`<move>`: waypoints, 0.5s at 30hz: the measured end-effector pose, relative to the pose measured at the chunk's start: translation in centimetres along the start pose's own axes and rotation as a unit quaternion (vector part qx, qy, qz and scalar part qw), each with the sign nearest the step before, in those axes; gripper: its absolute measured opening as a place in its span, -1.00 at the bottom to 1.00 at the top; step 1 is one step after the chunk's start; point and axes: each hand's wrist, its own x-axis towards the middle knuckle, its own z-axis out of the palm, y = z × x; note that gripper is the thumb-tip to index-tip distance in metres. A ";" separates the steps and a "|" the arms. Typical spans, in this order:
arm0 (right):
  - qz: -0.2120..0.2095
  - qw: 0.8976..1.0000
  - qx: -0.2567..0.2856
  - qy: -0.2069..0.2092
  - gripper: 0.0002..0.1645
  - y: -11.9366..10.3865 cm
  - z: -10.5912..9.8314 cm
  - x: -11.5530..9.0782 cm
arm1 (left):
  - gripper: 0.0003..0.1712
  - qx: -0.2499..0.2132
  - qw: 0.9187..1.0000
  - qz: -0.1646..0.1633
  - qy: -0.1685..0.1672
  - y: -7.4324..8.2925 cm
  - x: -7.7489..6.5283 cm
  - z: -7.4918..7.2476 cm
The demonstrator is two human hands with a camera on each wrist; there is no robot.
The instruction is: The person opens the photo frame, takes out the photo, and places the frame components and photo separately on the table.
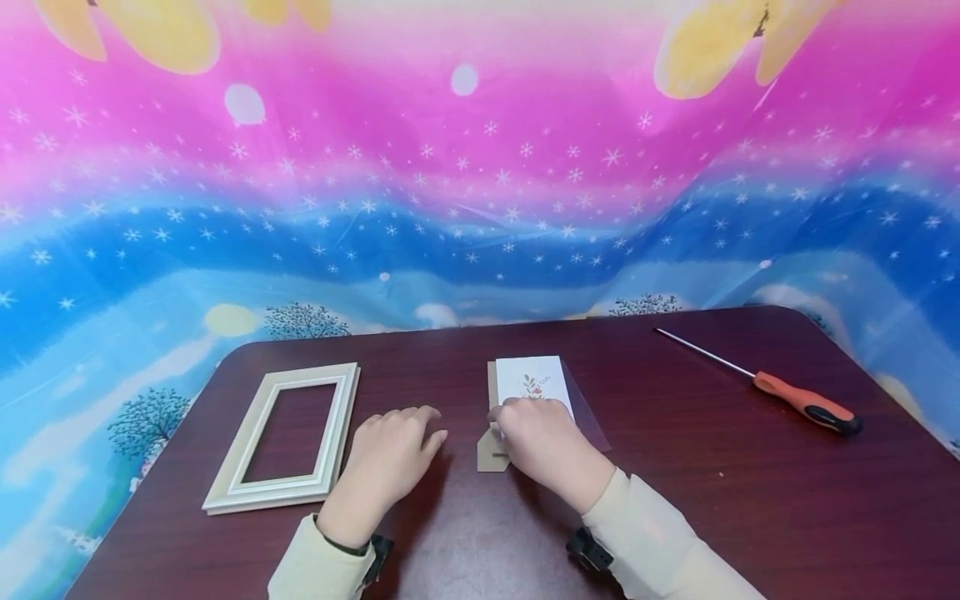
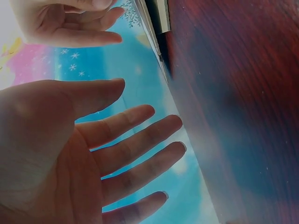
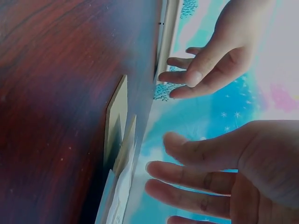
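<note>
My left hand hovers over the table between a cream picture frame and a small stack of flat pieces. Its fingers are spread and loosely bent, with nothing in them. The right hand is above the stack, covering part of it; in the right wrist view its fingers hang relaxed, apart from the pieces. That stack has a tan backing board with an angled end, a white card printed with a flower sprig, and a clear sheet sticking out on the right.
A screwdriver with an orange and black handle lies on the right of the dark red wooden table. Behind the table hangs a pink and blue snowflake-patterned cloth.
</note>
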 end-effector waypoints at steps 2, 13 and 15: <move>-0.002 1.000 -0.002 0.000 -0.89 0.1 -0.1 0.1 | -0.68 0.000 1.000 -0.001 -0.001 -0.1 0.0 0.1; 0.016 1.000 0.020 -0.010 -0.58 1.3 -0.8 0.5 | -0.64 -0.001 1.000 0.010 0.007 -0.9 0.2 0.6; 0.026 0.999 0.018 -0.011 -0.52 1.9 -0.9 0.2 | -0.56 -0.007 1.000 0.011 0.004 -1.0 0.3 0.7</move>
